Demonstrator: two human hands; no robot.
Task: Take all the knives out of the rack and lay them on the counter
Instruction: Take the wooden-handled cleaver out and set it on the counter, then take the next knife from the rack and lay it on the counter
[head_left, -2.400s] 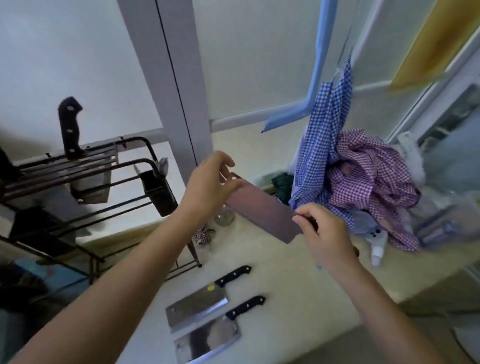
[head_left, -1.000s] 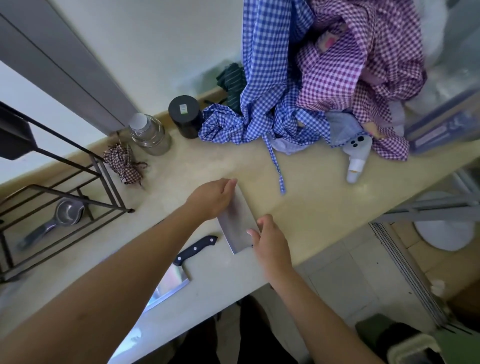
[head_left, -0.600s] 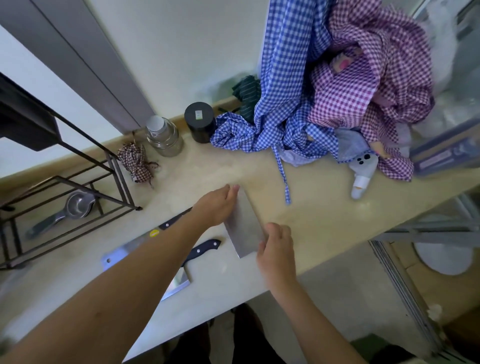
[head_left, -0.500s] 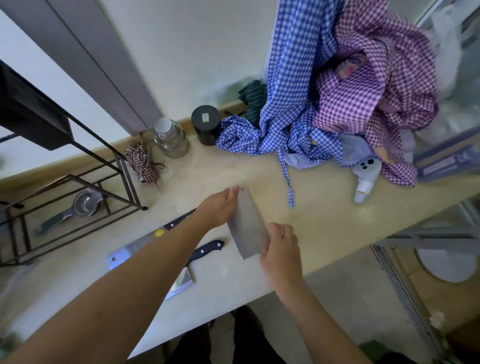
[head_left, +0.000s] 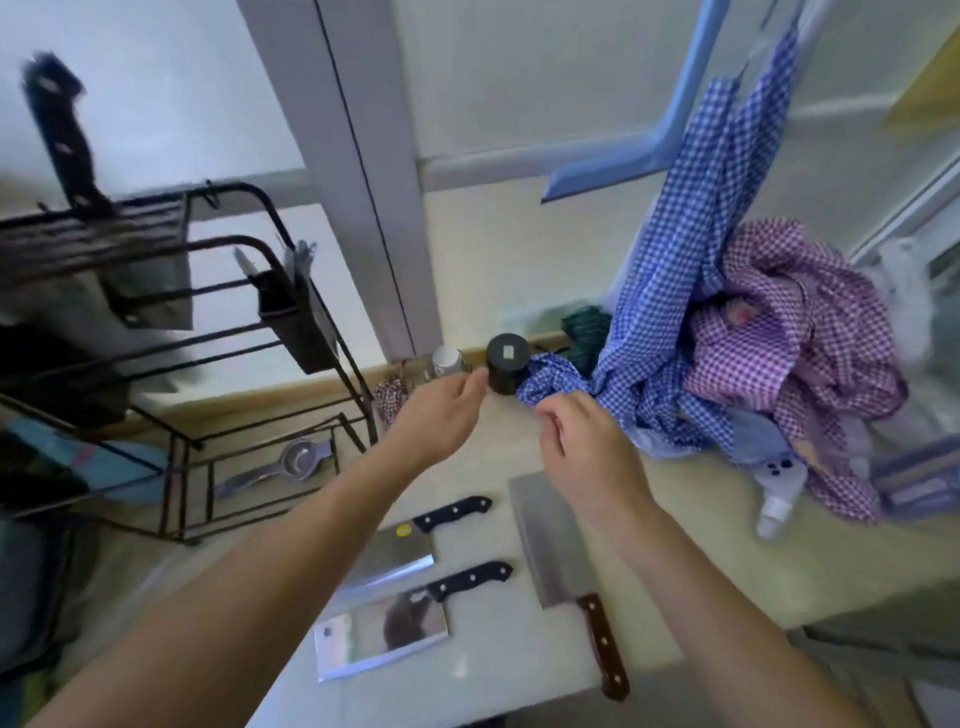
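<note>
Black jar (head_left: 507, 364) beside checked cloths (head_left: 748, 358); strainer (head_left: 298, 460) nearby.

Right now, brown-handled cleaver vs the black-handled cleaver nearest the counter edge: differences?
The brown-handled cleaver has a wooden-looking handle pointing toward the counter edge; the near black-handled cleaver points its handle right. The brown-handled one's blade looks matte, the black-handled one's mirror-bright. Both lie flat on the counter, untouched.

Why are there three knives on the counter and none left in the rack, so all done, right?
Not quite. The head view does show three knives on the counter, the brown-handled cleaver among them, but one black-handled knife still stands in the rack. Both hands are empty.
</note>
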